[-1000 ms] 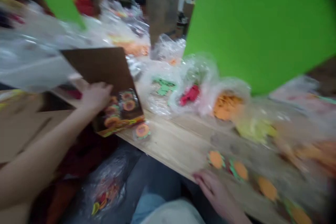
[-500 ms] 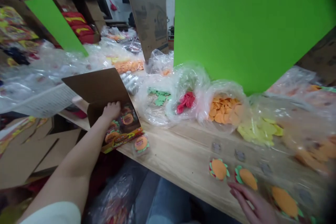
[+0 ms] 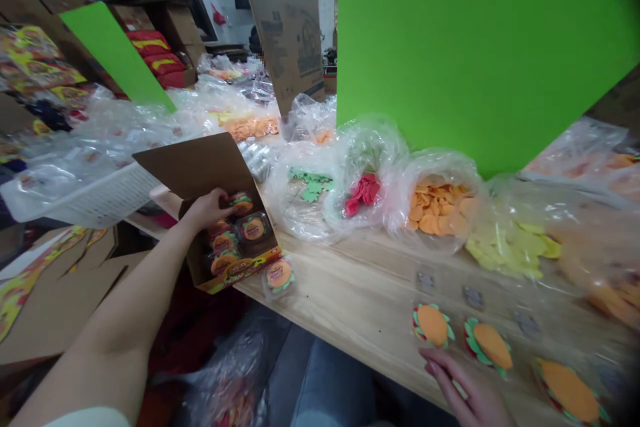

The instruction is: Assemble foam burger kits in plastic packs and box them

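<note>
The left hand (image 3: 210, 208) has been pushed further into a cardboard box (image 3: 190, 167), its grip curled over the clear burger packs (image 3: 253, 229) stacked inside (whether one is actually pinched cannot be told), and a loose pack (image 3: 279, 275) is left just beside the box at the near edge of the counter (image 3: 360, 307). The right hand (image 3: 467, 390) is laid open along that edge, its fingers slightly spread, just below a row of burger pieces (image 3: 433, 325), while plastic bags (image 3: 435, 210) of loose pieces are lined up towards the far edge.
</note>
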{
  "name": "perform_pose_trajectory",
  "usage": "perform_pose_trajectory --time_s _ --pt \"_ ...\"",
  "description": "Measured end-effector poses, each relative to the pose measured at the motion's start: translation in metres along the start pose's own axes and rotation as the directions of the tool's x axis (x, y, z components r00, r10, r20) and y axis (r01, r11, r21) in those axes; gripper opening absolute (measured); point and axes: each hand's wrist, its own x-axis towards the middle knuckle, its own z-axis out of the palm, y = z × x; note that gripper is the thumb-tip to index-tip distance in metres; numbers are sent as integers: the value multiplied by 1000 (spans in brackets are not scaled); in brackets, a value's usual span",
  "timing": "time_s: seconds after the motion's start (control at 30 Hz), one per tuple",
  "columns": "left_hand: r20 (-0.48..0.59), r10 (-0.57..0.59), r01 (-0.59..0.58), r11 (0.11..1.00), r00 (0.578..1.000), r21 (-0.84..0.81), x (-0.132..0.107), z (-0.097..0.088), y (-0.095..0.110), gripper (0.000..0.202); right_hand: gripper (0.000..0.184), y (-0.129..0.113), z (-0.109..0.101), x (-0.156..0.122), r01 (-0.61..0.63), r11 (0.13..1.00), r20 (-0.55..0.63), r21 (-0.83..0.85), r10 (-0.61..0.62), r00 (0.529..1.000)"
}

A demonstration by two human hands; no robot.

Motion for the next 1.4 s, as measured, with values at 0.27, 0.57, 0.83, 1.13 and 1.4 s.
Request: perform_pose_trajectory --time_s 0.27,0.57,0.83,1.13,1.4 --pt "51 -28 48 889 998 -456 -35 -27 12 53 24 -11 13 -7 -102 990 58 102 97 994" --pt "322 205 -127 960 924 -248 -73 22 44 56 25 -31 2 -5 -117 989 102 93 107 989" --pt "-48 111 -117 984 993 -131 -94 -15 58 47 24 4 -16 -17 -64 997 12 -31 65 998" --pt "578 286 535 219 764 -816 -239 107 283 33 29 48 -103 102 -197 857 -12 -477 218 976" --pt "672 245 682 54 699 -729 -247 164 389 7 21 49 -74 167 -16 824 287 -567 216 933"
